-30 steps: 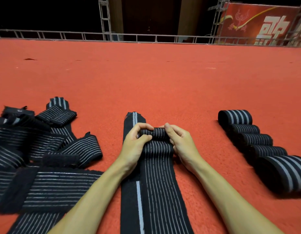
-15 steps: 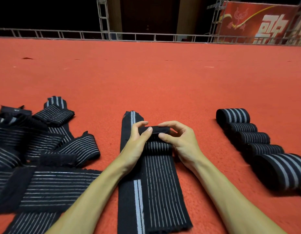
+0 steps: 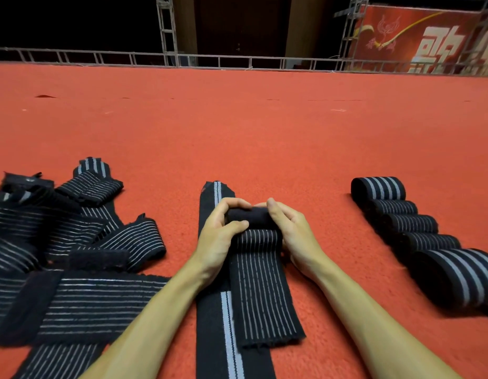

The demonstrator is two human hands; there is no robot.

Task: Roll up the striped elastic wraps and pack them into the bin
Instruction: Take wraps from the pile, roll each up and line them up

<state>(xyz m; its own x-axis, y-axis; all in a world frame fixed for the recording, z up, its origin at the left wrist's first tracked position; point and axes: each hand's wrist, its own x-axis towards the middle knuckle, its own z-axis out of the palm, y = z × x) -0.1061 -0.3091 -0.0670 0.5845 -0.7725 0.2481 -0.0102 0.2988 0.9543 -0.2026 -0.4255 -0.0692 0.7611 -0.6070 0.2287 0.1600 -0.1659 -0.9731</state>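
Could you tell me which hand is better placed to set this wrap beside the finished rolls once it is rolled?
Probably the right. The right hand grips the half-rolled wrap on the side nearest the row of finished rolls; the left hand, gripping its other end, would have to cross over.

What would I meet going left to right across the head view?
Heap of loose black striped elastic wraps, left hand, half-rolled black striped wrap, right hand, row of rolled black striped wraps.
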